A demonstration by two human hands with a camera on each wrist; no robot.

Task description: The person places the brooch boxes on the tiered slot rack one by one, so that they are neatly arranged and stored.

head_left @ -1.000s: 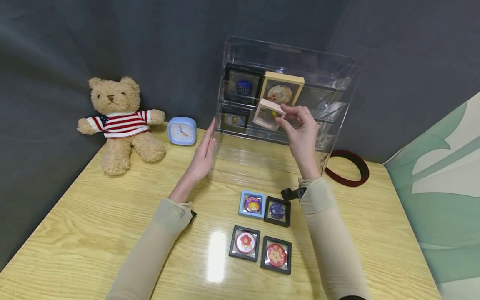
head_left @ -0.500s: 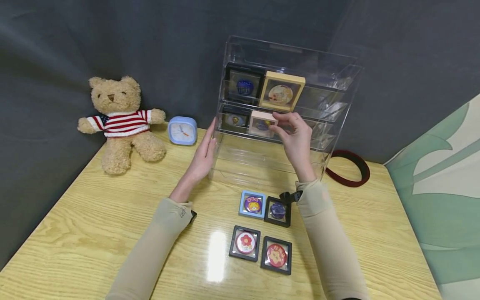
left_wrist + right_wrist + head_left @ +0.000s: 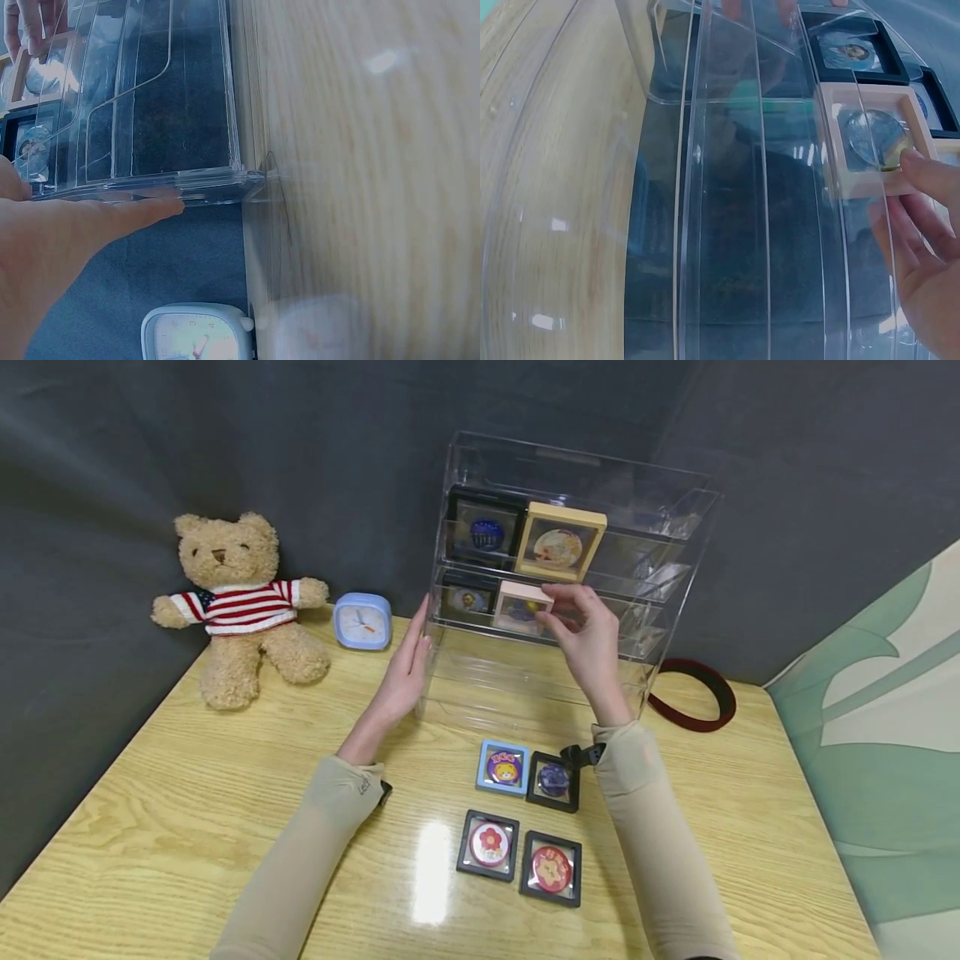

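Note:
My right hand (image 3: 589, 643) pinches the right edge of a small pale pink display frame (image 3: 513, 607) with a round badge inside. That frame stands on a lower tier of a clear acrylic display rack (image 3: 577, 458), beside a black frame (image 3: 467, 599). In the right wrist view, my thumb lies over the front of the pink frame (image 3: 838, 142) and the other fingers (image 3: 919, 232) are behind its edge. My left hand (image 3: 402, 672) rests with straight fingers against the rack's left side wall, as the left wrist view also shows.
A yellow frame (image 3: 561, 543) and a larger black frame (image 3: 486, 531) stand one tier up. Several framed badges, including a blue one (image 3: 502, 768), lie on the table before the rack. A teddy bear (image 3: 236, 610) and blue clock (image 3: 362, 622) are left; a dark red band (image 3: 697, 696) is right.
My right hand has lowered the pink frame down and left from in front of the yellow frame onto the lower tier, next to the black one. My left hand has stayed at the rack's side.

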